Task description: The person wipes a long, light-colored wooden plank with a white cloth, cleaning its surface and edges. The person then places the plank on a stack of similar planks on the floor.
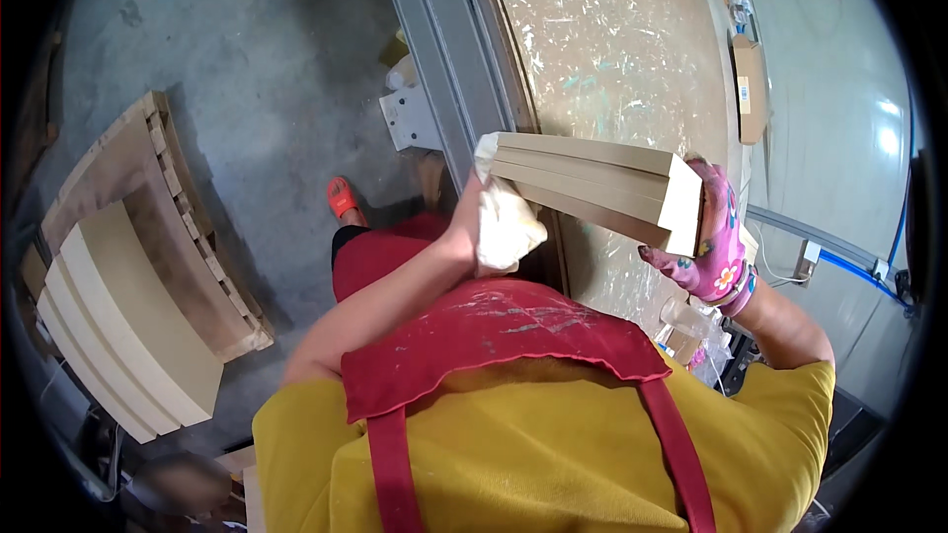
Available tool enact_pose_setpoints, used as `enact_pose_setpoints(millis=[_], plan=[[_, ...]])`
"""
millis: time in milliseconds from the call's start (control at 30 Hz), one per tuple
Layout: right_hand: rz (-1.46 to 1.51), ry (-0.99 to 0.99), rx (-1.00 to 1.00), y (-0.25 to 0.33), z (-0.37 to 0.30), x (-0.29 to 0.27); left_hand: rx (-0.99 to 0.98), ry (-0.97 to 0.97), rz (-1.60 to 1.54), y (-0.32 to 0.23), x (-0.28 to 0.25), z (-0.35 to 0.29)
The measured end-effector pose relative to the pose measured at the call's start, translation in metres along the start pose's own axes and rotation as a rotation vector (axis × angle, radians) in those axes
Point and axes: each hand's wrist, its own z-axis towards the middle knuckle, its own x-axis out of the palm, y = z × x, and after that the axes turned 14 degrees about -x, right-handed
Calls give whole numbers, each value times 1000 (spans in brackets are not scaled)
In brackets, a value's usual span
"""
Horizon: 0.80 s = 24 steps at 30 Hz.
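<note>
A bundle of long, narrow beige boards (583,173) is held above the worktable, tilted with its right end lower. At that right end my right hand (719,249), in a pink flowered glove, is closed around the end faces. My left hand (472,209) is at the other end, gripping a bunched white cloth (510,227) that touches the bundle's left end. The cloth hides most of the left fingers, so their hold on the boards themselves does not show.
A paint-spattered worktable (602,30) lies beneath the boards, with a grey metal rail (434,30) along its left side. On the floor at left, a wooden pallet (109,168) carries stacked beige boards (133,311). A cardboard piece (750,89) stands by the table's right edge.
</note>
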Motion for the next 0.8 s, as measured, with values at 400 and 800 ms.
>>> enact_pose_setpoints(millis=[400,800], plan=[[-26,-12,-38,-5,-9,5,92,-348,439,-34,35,-23],[16,-7,12,-5,-8,4,19,-332,508,-57,27,-37]])
